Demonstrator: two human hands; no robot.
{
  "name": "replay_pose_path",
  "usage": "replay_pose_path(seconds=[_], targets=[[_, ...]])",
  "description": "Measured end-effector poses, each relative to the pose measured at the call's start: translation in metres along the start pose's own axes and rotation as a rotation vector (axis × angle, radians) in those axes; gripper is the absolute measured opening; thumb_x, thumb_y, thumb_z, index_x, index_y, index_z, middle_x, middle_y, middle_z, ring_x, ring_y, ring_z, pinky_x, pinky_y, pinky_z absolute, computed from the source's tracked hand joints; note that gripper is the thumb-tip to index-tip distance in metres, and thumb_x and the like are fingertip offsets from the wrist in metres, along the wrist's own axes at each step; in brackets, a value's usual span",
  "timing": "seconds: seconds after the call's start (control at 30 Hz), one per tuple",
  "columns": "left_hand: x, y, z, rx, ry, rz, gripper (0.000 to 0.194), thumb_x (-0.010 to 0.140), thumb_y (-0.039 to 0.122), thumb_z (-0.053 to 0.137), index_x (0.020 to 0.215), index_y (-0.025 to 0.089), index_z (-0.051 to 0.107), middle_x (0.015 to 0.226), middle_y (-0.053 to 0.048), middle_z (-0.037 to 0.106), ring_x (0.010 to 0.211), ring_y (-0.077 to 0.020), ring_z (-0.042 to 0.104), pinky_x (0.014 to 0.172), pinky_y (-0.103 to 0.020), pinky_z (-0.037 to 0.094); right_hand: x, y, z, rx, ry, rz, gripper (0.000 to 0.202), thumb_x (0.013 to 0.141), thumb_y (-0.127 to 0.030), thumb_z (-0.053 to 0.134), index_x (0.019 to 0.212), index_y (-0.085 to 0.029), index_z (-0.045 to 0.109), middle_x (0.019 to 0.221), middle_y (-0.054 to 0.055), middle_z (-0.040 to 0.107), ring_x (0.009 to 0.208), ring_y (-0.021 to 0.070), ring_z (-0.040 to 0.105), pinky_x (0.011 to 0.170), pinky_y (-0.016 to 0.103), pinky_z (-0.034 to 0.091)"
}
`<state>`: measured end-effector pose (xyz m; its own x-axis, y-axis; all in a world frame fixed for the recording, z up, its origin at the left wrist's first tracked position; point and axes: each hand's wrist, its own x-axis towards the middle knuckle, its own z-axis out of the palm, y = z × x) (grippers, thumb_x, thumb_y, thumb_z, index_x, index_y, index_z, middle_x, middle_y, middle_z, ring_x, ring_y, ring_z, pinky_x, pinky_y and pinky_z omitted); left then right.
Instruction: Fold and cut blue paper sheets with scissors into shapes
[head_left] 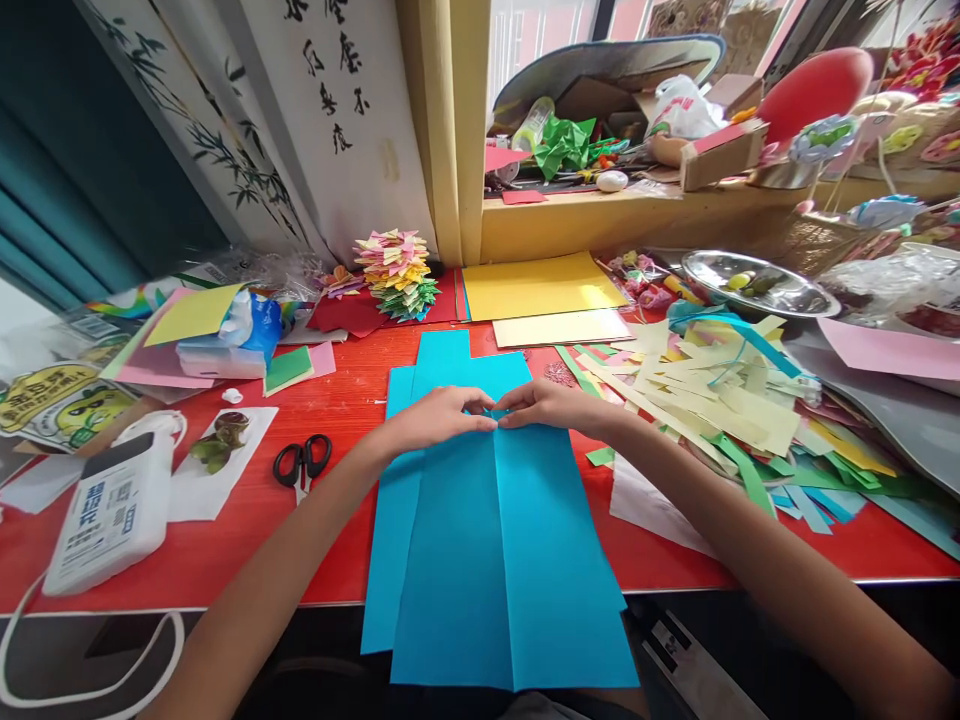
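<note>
A sheet of blue paper (457, 570) with a lengthwise crease down its middle lies before me, its near end reaching past the table's front edge. More blue paper (442, 345) lies under and beyond it. My left hand (446, 415) and my right hand (551, 405) meet at the crease, thumbs and fingertips pinched together on the sheet. The fingertips almost touch each other. Left of the paper, black-handled scissors (301, 462) rest on the red table (337, 380).
Paper strips (712, 400) are heaped at the right, below a metal bowl (761, 285). Yellow paper (540, 285) lies at the back beside a folded-paper stack (397, 275). At the left are a white power strip (116, 510), a tissue pack (232, 345) and a white sheet (225, 470).
</note>
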<state>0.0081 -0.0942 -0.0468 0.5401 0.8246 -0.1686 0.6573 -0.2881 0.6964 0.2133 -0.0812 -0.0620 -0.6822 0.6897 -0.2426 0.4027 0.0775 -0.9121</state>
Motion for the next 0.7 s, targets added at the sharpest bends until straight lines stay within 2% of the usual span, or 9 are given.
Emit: replay_pose_path(seconds=[0.07,0.13,0.23,0.33,0.5,0.7], targets=[[0.006,-0.006,0.007,-0.017,0.004,-0.019,0.031,0.074,0.041,0.06,0.095,0.019,0.065,0.09,-0.003,0.067,0.085,-0.0201,0.061,0.069,-0.026,0.044,0.0,0.003,0.001,-0.055,0.008,-0.006,0.034,0.074,-0.045,0.062,0.096,-0.02,0.07,0.092,0.002,0.066,0.08,0.0173,0.055,0.067,0.027,0.039],[0.006,-0.009,0.012,-0.025,0.055,-0.026,0.026,0.073,0.04,0.06,0.086,0.018,0.065,0.083,-0.002,0.066,0.079,-0.0185,0.06,0.065,-0.025,0.042,0.0,0.004,0.003,-0.128,0.021,-0.013,0.033,0.076,-0.043,0.059,0.095,-0.019,0.07,0.089,0.002,0.066,0.076,0.0164,0.054,0.063,0.026,0.038],[0.001,-0.009,0.018,-0.005,0.101,0.023,0.023,0.076,0.04,0.057,0.08,0.019,0.063,0.084,-0.001,0.066,0.079,-0.0175,0.058,0.067,-0.024,0.042,-0.003,0.002,0.007,-0.279,0.058,-0.044,0.032,0.081,-0.04,0.052,0.093,-0.017,0.07,0.083,0.003,0.066,0.07,0.015,0.052,0.057,0.025,0.035],[-0.004,-0.006,0.021,0.013,0.109,0.07,0.024,0.079,0.041,0.052,0.082,0.02,0.064,0.087,0.0,0.067,0.082,-0.0171,0.058,0.071,-0.024,0.041,-0.008,-0.003,0.011,-0.377,0.088,-0.095,0.031,0.085,-0.037,0.047,0.093,-0.016,0.069,0.083,0.003,0.066,0.069,0.0146,0.052,0.057,0.025,0.035],[-0.006,-0.003,0.023,-0.035,0.126,0.08,0.022,0.082,0.035,0.051,0.085,0.02,0.067,0.089,0.001,0.067,0.084,-0.0157,0.058,0.072,-0.023,0.04,-0.015,-0.005,0.015,-0.403,0.118,-0.122,0.027,0.087,-0.031,0.047,0.094,-0.015,0.068,0.087,0.003,0.068,0.073,0.0147,0.056,0.063,0.024,0.038],[-0.005,-0.005,0.026,-0.136,0.127,0.049,0.022,0.08,0.036,0.054,0.08,0.018,0.067,0.084,0.001,0.067,0.081,-0.0152,0.058,0.071,-0.022,0.04,-0.015,0.001,0.019,-0.378,0.159,-0.171,0.025,0.088,-0.03,0.048,0.089,-0.015,0.068,0.081,0.002,0.068,0.066,0.0123,0.054,0.059,0.023,0.037]])
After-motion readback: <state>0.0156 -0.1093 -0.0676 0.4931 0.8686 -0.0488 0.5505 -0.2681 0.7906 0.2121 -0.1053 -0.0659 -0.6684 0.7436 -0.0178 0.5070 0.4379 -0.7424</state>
